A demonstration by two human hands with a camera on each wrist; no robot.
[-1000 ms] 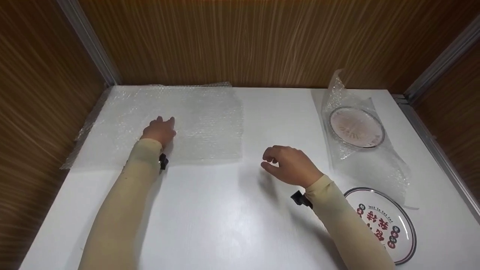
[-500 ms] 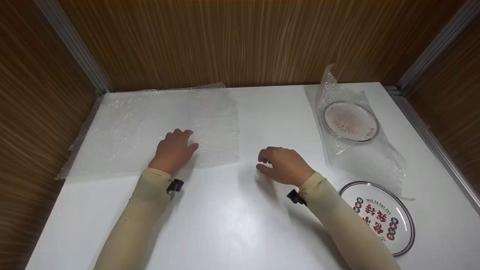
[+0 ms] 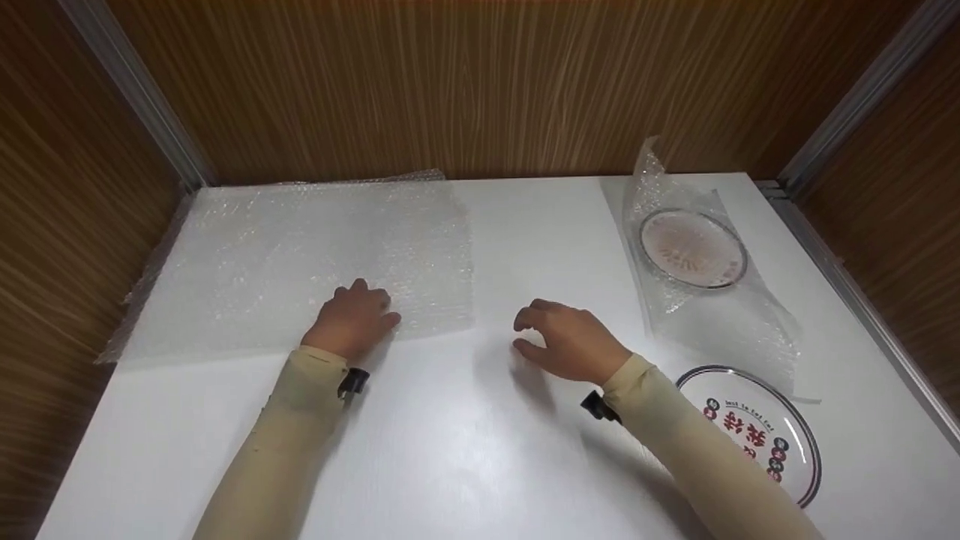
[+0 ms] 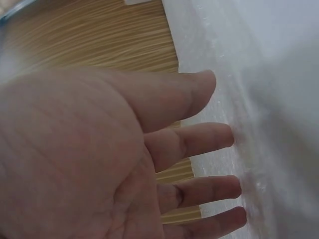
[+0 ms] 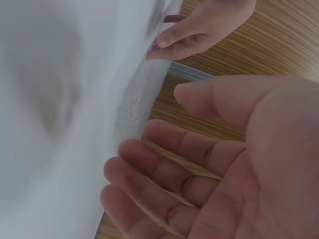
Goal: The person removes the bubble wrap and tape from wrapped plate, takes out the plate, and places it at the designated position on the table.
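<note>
Sheet handling is apparently proceeding: the left hand [image 3: 351, 321], relaxed and empty, is lying over the near edge of the bubble-wrap sheets [image 3: 255, 262] on the desk [image 3: 420, 457], the right hand [image 3: 576, 343] is hovering empty, and any lift is calling for an edge pinch.

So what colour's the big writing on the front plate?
Red; the big Chinese characters on the front plate show best in the head view.
</note>
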